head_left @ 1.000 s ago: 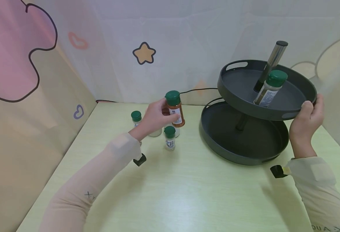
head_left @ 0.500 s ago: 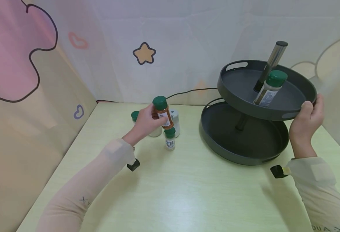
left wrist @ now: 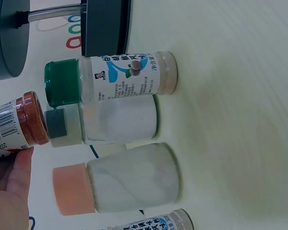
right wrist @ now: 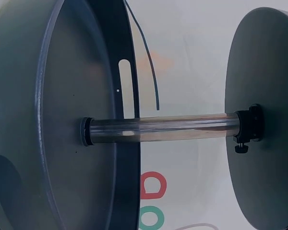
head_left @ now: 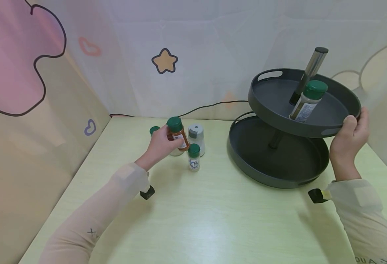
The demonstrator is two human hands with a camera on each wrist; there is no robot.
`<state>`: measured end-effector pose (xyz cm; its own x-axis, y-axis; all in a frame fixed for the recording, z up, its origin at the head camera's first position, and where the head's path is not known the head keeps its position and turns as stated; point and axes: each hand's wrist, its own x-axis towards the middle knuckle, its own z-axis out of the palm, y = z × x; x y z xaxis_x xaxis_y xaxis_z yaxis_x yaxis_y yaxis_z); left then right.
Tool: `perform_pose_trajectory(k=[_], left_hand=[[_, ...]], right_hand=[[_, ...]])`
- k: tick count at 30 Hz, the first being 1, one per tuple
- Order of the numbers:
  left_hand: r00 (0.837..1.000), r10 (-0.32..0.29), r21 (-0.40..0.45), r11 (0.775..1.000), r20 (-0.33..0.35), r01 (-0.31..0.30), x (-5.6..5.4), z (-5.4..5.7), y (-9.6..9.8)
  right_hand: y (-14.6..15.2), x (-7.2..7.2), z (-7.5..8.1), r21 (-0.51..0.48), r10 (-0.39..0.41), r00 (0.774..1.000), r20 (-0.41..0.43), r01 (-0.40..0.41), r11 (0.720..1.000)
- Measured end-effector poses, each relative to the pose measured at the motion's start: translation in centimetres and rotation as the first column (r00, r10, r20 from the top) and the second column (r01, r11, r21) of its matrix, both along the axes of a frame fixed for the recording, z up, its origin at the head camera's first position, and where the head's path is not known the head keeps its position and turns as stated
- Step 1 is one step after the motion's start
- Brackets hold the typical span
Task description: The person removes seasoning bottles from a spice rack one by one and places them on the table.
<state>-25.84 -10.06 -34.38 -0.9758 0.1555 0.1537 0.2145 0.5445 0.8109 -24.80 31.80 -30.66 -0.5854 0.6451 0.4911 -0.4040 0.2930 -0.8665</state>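
My left hand (head_left: 160, 143) grips a spice jar (head_left: 181, 141) of reddish powder with a green cap, held tilted above the table. In the left wrist view, the base of this jar (left wrist: 32, 117) points toward the standing jars. Just below and right of it stands a small green-capped jar (head_left: 194, 157), with a grey-white-capped shaker (head_left: 197, 136) behind. An orange-capped jar (left wrist: 129, 179) is mostly hidden in the head view by my left hand. At the right, my right hand (head_left: 350, 146) holds the rim of the upper tray (head_left: 279, 119), where a green-capped jar (head_left: 307, 104) stands.
Below the upper tray lies the lower round tray (head_left: 252, 154), joined to it by a central pole (right wrist: 182, 128). Another jar's green cap (head_left: 154, 129) shows behind my left hand. A thin black cable (head_left: 213, 105) runs along the printed backdrop (head_left: 124, 73).
My left hand has moved left and slightly down with the reddish jar, uncovering the grey-white-capped shaker. My right hand and the tiered trays have stayed in place.
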Motion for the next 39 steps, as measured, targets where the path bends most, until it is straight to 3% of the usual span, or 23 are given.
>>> perform_pose_trajectory(k=[13, 24, 39], left_hand=[[0.997, 0.062, -0.025, 0.998, 0.038, -0.061, -0.1, -1.2, -1.2], [0.982, 0.082, -0.111, 0.992, 0.173, -0.063, -0.2, -2.6, -1.9], [0.975, 0.083, -0.168, 0.985, 0.206, -0.048, -0.3, -4.0, -1.9]], right_hand=[[-0.1, 0.0, 0.1, -0.012, 0.009, 1.0, -0.013, -0.01, 1.0], [0.0, -0.1, 0.0, -0.014, 0.007, 1.0, -0.016, -0.008, 1.0], [-0.5, 0.4, 0.3, 0.02, 0.0, 1.0, -0.002, 0.0, 1.0]])
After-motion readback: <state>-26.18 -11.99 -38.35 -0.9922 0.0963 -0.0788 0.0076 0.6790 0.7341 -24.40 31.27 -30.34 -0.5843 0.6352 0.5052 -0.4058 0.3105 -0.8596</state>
